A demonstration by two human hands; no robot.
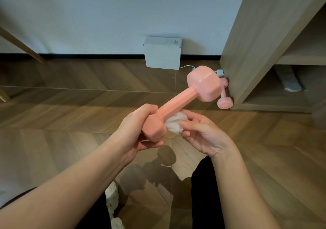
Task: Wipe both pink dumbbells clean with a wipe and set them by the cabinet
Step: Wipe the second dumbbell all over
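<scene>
Low over the floor (70, 91), close before me, I hold a pink dumbbell (173, 105) in the air between both hands. It slants, with the near head down by my left hand (135, 131) and the far head up and to the right. My left hand is curled round the near head, with fingers over the top where the handle joins and more of the hand closing under it. My right hand (202, 137) pinches a crumpled white wipe (174, 123) between thumb and fingertips, and the other fingers are loosely bent. The wipe presses against the right side of the handle, right where it meets the near head.

A second dumbbell (224, 102) lies on the floor with its heads against the foot of the cabinet (255, 52). The far head of the one I hold hides part of it.

A white box (163, 53) stands against the wall, left of the cabinet. A thin white cable (187, 67) runs from it towards a small white plug (219, 73) by the cabinet's corner. Something grey (289, 81) lies in the cabinet's lowest compartment, too blurred to tell. A slanting wooden leg (21, 45) shows at the far left, and a pale shoe (112, 193) sits beside my dark trousers.
</scene>
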